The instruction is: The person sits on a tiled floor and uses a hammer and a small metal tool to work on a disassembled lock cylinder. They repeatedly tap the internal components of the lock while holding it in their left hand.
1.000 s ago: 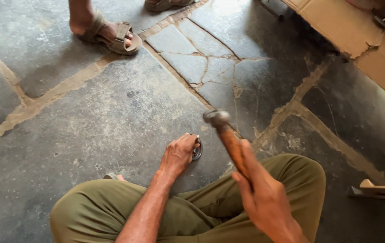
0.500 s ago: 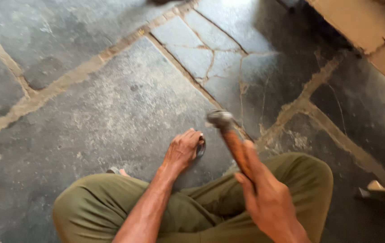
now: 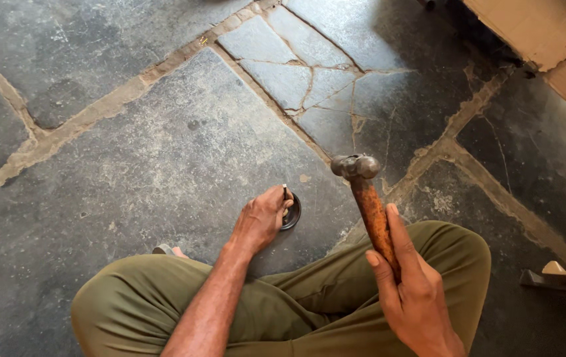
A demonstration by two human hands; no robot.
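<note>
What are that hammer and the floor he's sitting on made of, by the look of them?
The hammer seems to have a dull grey metal head and a reddish-brown handle, probably worn wood, though rust-coated metal is possible. The right hand grips that handle. The floor looks like rough grey stone slabs, matte and scuffed, with pale sandy mortar in the joints and several cracks.

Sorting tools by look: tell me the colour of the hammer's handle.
Rusty reddish-brown, with a dull grey head; the hammer shows best in the head view, in the right hand.
</note>
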